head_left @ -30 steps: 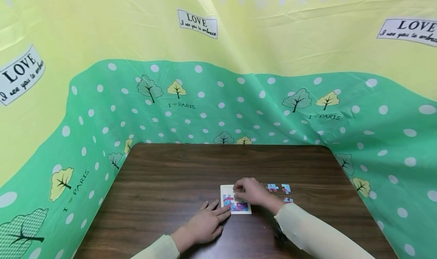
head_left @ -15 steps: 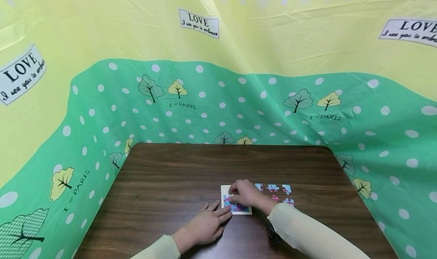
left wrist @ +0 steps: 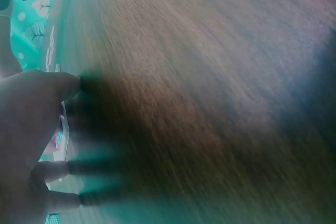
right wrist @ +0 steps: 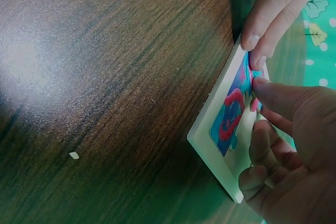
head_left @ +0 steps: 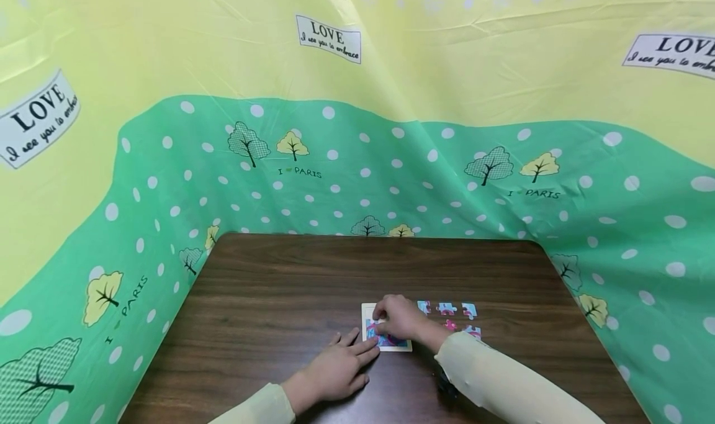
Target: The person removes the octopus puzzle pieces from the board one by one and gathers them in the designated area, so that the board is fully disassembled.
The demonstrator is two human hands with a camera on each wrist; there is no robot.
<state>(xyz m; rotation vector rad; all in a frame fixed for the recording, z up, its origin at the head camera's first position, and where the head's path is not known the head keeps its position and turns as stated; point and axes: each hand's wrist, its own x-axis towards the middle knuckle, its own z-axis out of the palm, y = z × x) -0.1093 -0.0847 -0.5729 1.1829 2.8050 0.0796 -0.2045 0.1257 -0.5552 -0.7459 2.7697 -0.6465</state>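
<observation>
Pinching a puzzle piece [right wrist: 255, 104] over the puzzle tray [right wrist: 210, 150]

Likely light, stiff card: easy to lift, apt to crease or fray at the tabs if forced, perhaps slick on its printed face. Best taken by opposite edges, then pressed flat with a fingertip. Located within the partly filled puzzle tray, on the dark table [head_left: 279, 287], and mostly hidden by fingers. Gripped, as far as shows, between thumb and forefinger of the right hand [head_left: 401, 317], reaching in from the right with other fingers curled. Touching the tray's near-left edge with the left hand [head_left: 337, 367], back upward, fingers extended, nothing grasped. Just beyond, to the right: loose pieces [head_left: 446, 308].
</observation>
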